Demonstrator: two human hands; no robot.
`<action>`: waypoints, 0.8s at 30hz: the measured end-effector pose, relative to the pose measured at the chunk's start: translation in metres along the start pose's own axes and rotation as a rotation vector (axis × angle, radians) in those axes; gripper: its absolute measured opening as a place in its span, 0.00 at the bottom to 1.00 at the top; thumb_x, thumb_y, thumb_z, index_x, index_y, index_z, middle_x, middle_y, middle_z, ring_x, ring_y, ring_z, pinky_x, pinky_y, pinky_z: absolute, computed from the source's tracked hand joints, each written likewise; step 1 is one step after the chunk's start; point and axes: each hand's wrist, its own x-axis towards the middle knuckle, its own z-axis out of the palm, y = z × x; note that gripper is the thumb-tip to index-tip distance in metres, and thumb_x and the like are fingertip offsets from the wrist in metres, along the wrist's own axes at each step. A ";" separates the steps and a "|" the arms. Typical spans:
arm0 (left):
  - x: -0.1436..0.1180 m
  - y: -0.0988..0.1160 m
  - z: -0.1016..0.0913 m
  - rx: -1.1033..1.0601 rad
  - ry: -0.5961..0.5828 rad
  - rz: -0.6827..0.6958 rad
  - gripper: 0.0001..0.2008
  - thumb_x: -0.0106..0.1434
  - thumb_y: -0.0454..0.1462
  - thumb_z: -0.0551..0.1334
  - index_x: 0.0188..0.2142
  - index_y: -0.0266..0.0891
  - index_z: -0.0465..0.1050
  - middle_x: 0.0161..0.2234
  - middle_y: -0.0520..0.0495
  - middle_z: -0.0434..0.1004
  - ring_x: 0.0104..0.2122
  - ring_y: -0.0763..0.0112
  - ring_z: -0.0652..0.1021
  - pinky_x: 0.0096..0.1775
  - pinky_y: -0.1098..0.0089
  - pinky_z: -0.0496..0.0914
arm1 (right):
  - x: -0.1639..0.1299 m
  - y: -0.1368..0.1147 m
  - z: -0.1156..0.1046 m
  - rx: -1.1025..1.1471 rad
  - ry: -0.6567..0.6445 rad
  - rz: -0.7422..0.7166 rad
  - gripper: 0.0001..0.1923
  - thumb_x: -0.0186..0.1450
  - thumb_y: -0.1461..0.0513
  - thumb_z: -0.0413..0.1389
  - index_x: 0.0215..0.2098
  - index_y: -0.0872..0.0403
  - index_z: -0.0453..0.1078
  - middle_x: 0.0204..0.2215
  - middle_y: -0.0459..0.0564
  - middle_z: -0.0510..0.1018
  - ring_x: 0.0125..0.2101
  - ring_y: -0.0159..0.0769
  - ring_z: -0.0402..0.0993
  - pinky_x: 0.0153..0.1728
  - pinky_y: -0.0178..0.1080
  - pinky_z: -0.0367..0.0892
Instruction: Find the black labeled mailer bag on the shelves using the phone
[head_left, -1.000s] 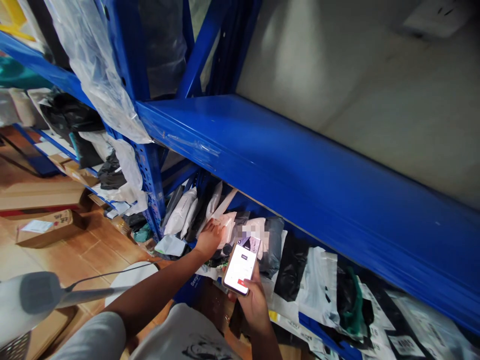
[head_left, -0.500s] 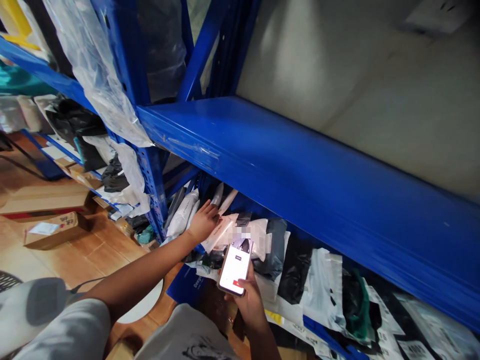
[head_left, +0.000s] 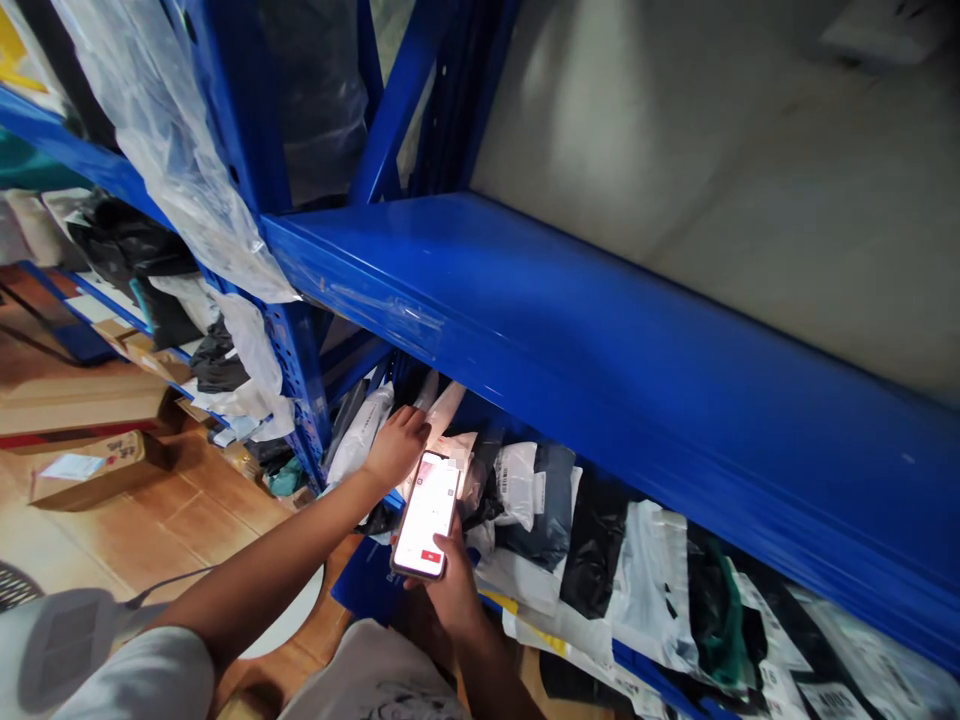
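My right hand (head_left: 452,582) holds a smartphone (head_left: 427,515) upright, its bright white screen with a red button facing me. My left hand (head_left: 396,447) reaches into the low shelf, with bent fingers closed on the upper edge of a pale pink mailing bag (head_left: 445,408) in the row. Its fingertips are partly hidden among the bags. Left of that hand leans a white mailing bag (head_left: 363,425) with print on it. To the phone's right stand a white labelled bag (head_left: 517,485) and a dark grey bag (head_left: 551,505).
A wide blue shelf beam (head_left: 570,330) runs above the row of bags. More black, white and green parcels (head_left: 652,575) continue to the right. Cardboard boxes (head_left: 97,470) lie on the tiled floor at left. Plastic wrap (head_left: 180,150) hangs on the blue rack post.
The phone in my right hand has shifted left, uncovering the white labelled bag. My left hand has moved slightly left and down along the bags.
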 end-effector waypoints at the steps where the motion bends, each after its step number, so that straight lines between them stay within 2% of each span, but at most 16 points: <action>1: -0.002 -0.001 0.001 -0.002 0.005 -0.005 0.08 0.65 0.31 0.58 0.35 0.34 0.76 0.38 0.38 0.73 0.43 0.58 0.72 0.44 0.61 0.72 | 0.006 0.002 0.003 0.006 0.020 0.009 0.40 0.53 0.54 0.62 0.61 0.43 0.55 0.44 0.54 0.79 0.32 0.49 0.80 0.14 0.35 0.66; 4: -0.006 -0.004 0.004 -0.040 0.025 -0.035 0.11 0.65 0.30 0.56 0.43 0.34 0.75 0.43 0.37 0.73 0.49 0.58 0.71 0.42 0.65 0.74 | 0.020 0.002 0.015 0.017 0.034 0.041 0.40 0.52 0.53 0.62 0.60 0.45 0.54 0.42 0.55 0.79 0.31 0.48 0.80 0.13 0.36 0.66; 8: -0.009 -0.006 0.008 -0.111 0.018 -0.073 0.15 0.65 0.27 0.54 0.49 0.35 0.73 0.45 0.39 0.73 0.48 0.61 0.73 0.43 0.66 0.75 | 0.028 0.001 0.027 0.001 0.025 0.037 0.40 0.52 0.51 0.61 0.60 0.45 0.52 0.41 0.54 0.79 0.31 0.49 0.80 0.12 0.35 0.64; 12: -0.010 -0.008 0.011 -0.139 0.027 -0.106 0.17 0.66 0.26 0.53 0.50 0.35 0.72 0.46 0.39 0.73 0.48 0.62 0.74 0.45 0.66 0.76 | 0.026 0.001 0.034 -0.007 0.005 0.039 0.38 0.53 0.52 0.61 0.59 0.45 0.53 0.39 0.52 0.80 0.32 0.49 0.80 0.13 0.38 0.67; 17: -0.011 -0.009 0.013 -0.161 0.030 -0.122 0.18 0.65 0.26 0.52 0.51 0.37 0.72 0.46 0.40 0.73 0.48 0.62 0.75 0.45 0.66 0.76 | 0.025 -0.001 0.037 -0.006 -0.008 0.039 0.38 0.53 0.52 0.61 0.59 0.44 0.53 0.41 0.54 0.79 0.36 0.53 0.80 0.20 0.47 0.74; 24: -0.011 -0.008 0.010 -0.162 0.010 -0.115 0.18 0.64 0.25 0.53 0.50 0.34 0.72 0.46 0.39 0.73 0.48 0.61 0.74 0.46 0.65 0.75 | 0.026 0.000 0.038 -0.011 0.011 0.036 0.40 0.53 0.52 0.60 0.61 0.45 0.50 0.41 0.56 0.79 0.36 0.55 0.80 0.21 0.50 0.75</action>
